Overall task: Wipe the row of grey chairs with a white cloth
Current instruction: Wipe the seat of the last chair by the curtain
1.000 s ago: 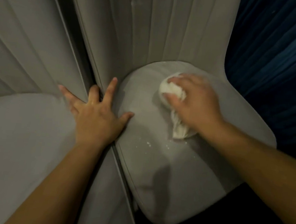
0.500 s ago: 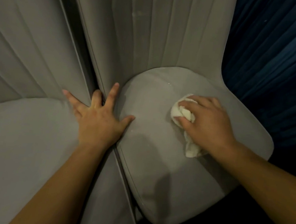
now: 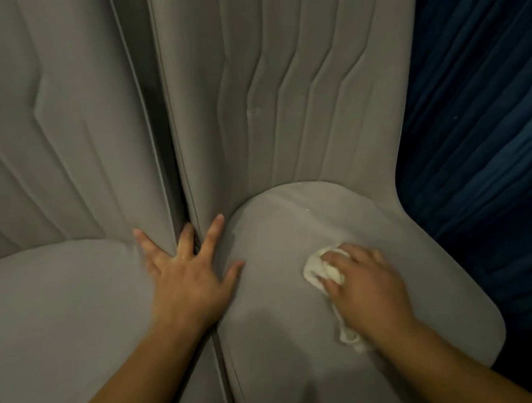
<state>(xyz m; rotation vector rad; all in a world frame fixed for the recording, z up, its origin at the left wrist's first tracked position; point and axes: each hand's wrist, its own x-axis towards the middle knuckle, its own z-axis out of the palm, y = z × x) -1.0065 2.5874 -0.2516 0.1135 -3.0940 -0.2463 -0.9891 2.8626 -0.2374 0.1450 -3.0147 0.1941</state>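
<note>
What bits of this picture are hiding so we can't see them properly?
All in the head view:
white cloth: mostly covered by the right hand gripping it.
chair backs: tops cut off by the upper edge.
Rest of the row: cut off at the left edge, beyond the left chair.
Chair legs and floor: hidden beneath the right seat, in darkness.
gap between the chairs: too dark to see into; the left hand covers its lower part.

Dark blue pleated curtain (image 3: 492, 132) hangs at right — floor below perhaps black.
</note>
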